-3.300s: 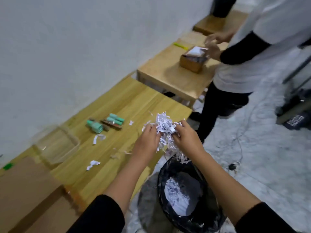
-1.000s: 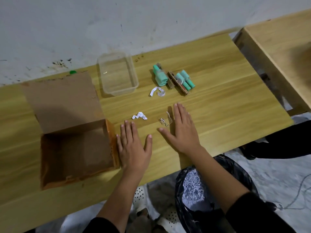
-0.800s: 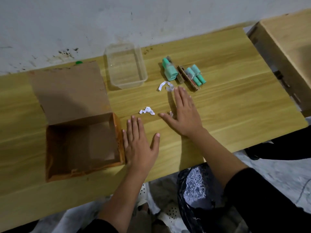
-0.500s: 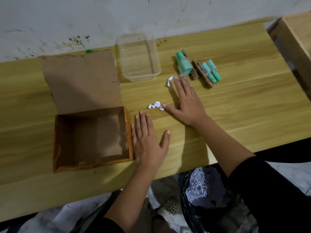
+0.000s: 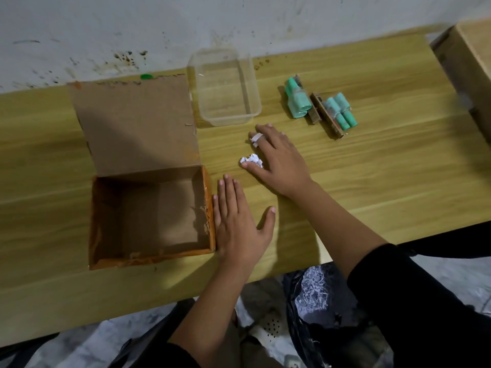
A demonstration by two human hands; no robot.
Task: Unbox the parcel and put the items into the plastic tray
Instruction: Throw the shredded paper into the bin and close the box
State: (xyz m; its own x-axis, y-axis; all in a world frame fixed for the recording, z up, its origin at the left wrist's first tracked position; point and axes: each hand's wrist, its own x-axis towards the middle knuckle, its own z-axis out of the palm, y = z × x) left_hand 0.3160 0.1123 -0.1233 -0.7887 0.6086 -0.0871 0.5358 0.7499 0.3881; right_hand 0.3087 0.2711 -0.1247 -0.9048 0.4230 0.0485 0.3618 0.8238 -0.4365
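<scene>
I seem to be in a bare workroom or packing area, not a home: a plain wooden table [image 5: 372,181] pushed against a stained, scuffed white wall [image 5: 106,30], a second table [image 5: 473,57] alongside, a rough pale floor [image 5: 79,343], and a black bin bag [image 5: 300,314] of shredded paper below.

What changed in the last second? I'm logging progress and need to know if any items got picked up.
Only the right hand moved: it slid forward across the table, gathering paper scraps under its fingers. Nothing was picked up. The left hand stayed flat beside the open box; the green items and empty plastic tray are unmoved.
</scene>
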